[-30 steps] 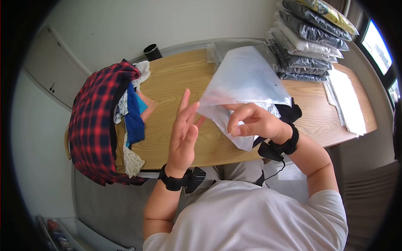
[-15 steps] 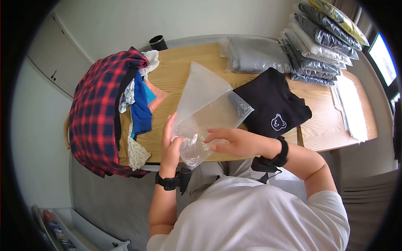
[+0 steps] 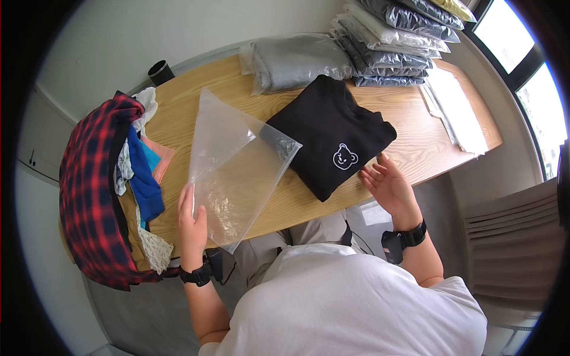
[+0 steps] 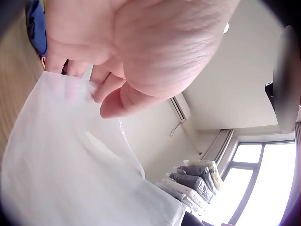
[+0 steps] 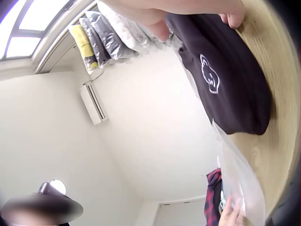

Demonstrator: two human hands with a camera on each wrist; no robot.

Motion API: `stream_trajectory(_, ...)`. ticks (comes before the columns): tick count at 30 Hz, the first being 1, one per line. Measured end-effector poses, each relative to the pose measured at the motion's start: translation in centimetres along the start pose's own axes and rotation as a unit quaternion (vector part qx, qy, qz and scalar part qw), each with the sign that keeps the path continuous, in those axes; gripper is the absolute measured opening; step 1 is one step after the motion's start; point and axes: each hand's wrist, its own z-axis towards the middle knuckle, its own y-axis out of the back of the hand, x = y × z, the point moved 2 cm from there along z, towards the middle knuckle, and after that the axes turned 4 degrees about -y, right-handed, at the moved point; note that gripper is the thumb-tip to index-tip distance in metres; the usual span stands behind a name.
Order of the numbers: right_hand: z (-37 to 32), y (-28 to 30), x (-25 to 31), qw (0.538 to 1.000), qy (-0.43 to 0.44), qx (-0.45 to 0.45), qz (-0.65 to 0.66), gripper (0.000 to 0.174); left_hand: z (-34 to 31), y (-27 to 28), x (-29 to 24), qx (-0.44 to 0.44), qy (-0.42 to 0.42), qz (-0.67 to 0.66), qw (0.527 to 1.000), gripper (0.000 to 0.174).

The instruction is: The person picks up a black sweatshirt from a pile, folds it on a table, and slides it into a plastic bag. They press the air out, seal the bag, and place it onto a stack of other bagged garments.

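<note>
A clear plastic bag (image 3: 237, 160) slants across the middle of the table, one corner reaching past the front edge. My left hand (image 3: 193, 225) holds its left edge, fingers behind the film and thumb at the front; in the left wrist view the fingers show through the plastic (image 4: 89, 160). To the right of the bag lies a folded black sweatshirt (image 3: 323, 127) with a white bear outline on it. At its lower right edge is my right hand (image 3: 389, 193), palm up, fingers loosely bent. The right wrist view shows fingertips close by the sweatshirt (image 5: 235, 80).
A stack of bagged garments (image 3: 386, 47) stands at the back right, beside a bagged grey garment (image 3: 303, 62). White sheets (image 3: 454, 113) lie near the right end. A red plaid shirt (image 3: 92, 196) and several other clothes (image 3: 145, 178) are heaped at the left.
The bag has come down from in front of the face to the table, uncovering the sweatshirt. My right hand has left the bag and moved right to the sweatshirt's edge.
</note>
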Motion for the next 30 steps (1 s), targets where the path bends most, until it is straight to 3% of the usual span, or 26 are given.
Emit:
stream_trajectory(3,1.7,-2.1,-0.7,0.999,-0.035,0.006,0.015,0.032,0.1,0.2,3.6,-0.052,0.025,-0.018,0.998,0.051)
stream_trajectory(7,2.0,-4.7,-0.9,0.999,-0.021,-0.004,-0.025,0.026,0.8,1.4,5.2,-0.069,0.071,-0.157,0.983,0.060)
stream_trajectory(11,2.7,-4.0,-0.6,0.999,-0.034,-0.009,-0.037,0.019,1.5,2.1,6.1,-0.030,0.123,-0.149,0.981,0.074)
stream_trajectory(14,2.9,-2.2,-0.6,0.999,0.006,0.025,-0.028,0.021,2.6,2.4,5.6,-0.013,0.255,-0.235,0.938,0.078)
stream_trajectory(17,2.4,0.0,0.2,0.999,0.021,0.029,-0.040,0.022,3.4,3.2,5.2,0.007,0.249,-0.259,0.933,0.077)
stream_trajectory(19,1.8,1.1,0.7,0.998,0.011,0.047,-0.041,0.019,4.0,4.0,5.6,-0.001,0.204,-0.119,0.972,0.072)
stream_trajectory(21,0.4,1.3,0.9,0.999,0.018,0.022,-0.034,0.017,3.6,5.7,3.3,-0.026,0.055,0.153,0.986,0.056)
stream_trajectory(24,-1.6,1.8,0.7,1.000,0.004,0.019,-0.023,0.018,2.7,5.9,-5.4,-0.067,-0.019,0.190,0.979,0.052)
stream_trajectory(27,-2.9,2.7,0.2,1.000,-0.015,0.017,-0.010,0.019,1.7,2.4,-12.7,0.062,-0.196,0.113,0.972,0.059)
stream_trajectory(30,-3.4,3.0,-1.0,0.999,-0.016,0.037,0.026,0.023,1.0,-4.2,-16.8,0.229,-0.328,0.044,0.915,0.075)
